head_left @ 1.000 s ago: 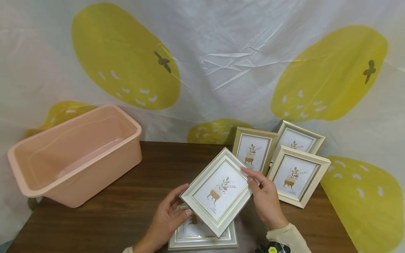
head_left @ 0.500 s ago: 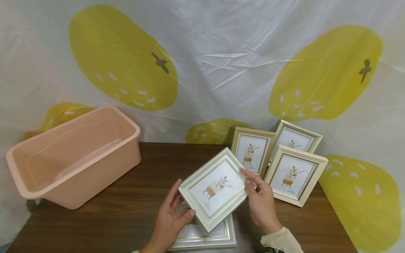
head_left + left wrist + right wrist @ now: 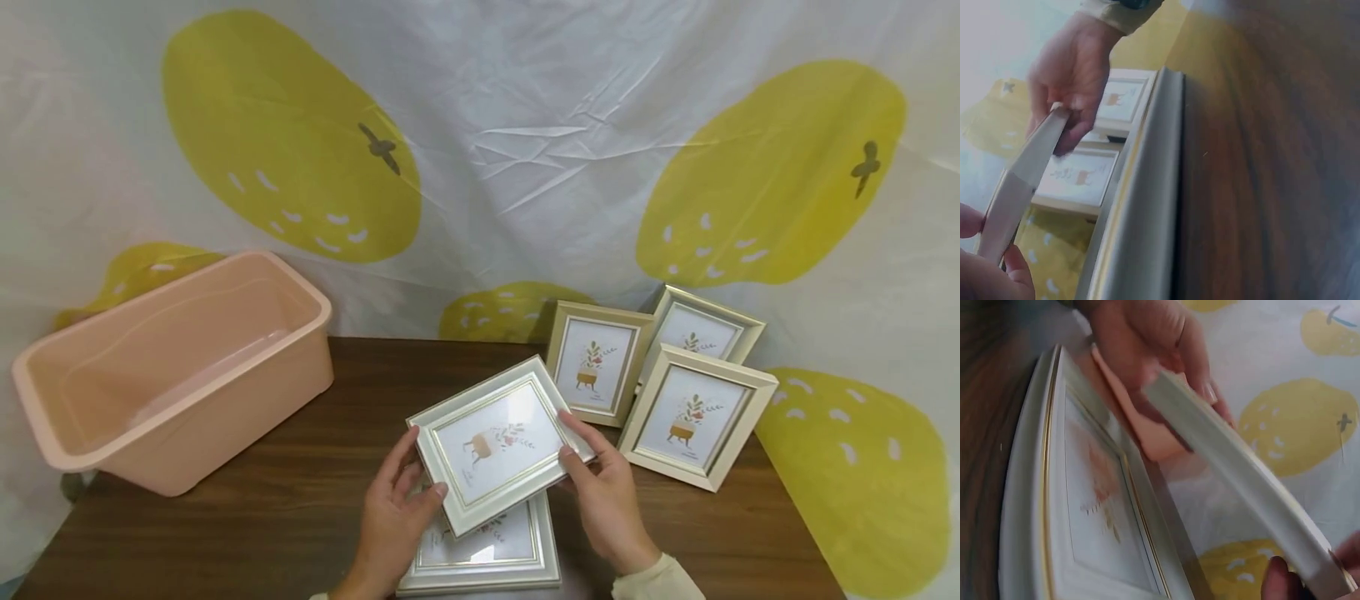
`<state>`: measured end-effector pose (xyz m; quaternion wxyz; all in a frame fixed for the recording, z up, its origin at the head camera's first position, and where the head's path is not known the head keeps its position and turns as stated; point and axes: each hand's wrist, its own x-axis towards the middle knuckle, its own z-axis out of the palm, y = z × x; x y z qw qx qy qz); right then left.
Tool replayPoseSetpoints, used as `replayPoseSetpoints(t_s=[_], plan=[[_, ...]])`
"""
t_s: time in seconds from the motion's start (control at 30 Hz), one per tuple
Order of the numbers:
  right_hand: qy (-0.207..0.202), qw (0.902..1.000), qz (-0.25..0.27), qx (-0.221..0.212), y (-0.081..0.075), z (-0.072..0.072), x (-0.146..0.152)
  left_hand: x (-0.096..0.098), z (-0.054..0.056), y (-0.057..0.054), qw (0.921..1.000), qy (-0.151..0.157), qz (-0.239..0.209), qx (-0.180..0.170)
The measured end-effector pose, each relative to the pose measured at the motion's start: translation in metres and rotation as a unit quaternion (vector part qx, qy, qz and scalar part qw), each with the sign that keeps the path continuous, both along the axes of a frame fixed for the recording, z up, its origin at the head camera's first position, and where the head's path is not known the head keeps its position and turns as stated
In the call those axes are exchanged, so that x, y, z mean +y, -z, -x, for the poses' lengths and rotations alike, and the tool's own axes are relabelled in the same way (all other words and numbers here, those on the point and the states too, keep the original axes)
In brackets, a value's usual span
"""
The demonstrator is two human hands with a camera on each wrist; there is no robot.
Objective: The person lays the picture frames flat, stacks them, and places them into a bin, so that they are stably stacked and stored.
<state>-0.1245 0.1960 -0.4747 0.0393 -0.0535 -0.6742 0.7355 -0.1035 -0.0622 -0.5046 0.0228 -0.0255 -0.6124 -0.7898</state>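
Note:
Between both hands a white picture frame (image 3: 491, 446) with a thin gold inner line is held tilted above the table. My left hand (image 3: 397, 517) grips its left edge, thumb on the front. At the opposite side my right hand (image 3: 606, 496) pinches the right edge between thumb and fingers. Below it lies a second white picture frame (image 3: 480, 577), face up and partly covered from the head view. The left wrist view shows the held frame's edge (image 3: 1022, 181) side-on between the two hands. In the right wrist view the lower frame's print (image 3: 1107, 500) is blurred.
A pink plastic bin (image 3: 247, 417) stands at the back left of the dark wood table (image 3: 300, 533). At the right, a tan frame (image 3: 555, 350), a silver-gold frame (image 3: 750, 332) and a cream frame (image 3: 761, 387) stand upright near the lemon-print cloth (image 3: 525, 167).
The held picture frame has turned clockwise to a flatter slant and shifted a little left, with both hands keeping hold. Glare now shows on its glass. The lower frame stays in place.

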Motion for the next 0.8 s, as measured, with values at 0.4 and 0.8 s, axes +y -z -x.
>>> replayPoseSetpoints(t_s=[0.4,0.8], plan=[[-0.102,0.9854,-0.122,0.062,0.003,0.003,0.018,-0.024,0.007,-0.006,0.9986,0.040,-0.012,-0.034],[-0.121,0.9568,-0.247,0.094,0.012,0.005,0.034,-0.036,0.007,-0.009,0.9964,0.058,0.028,-0.056]])
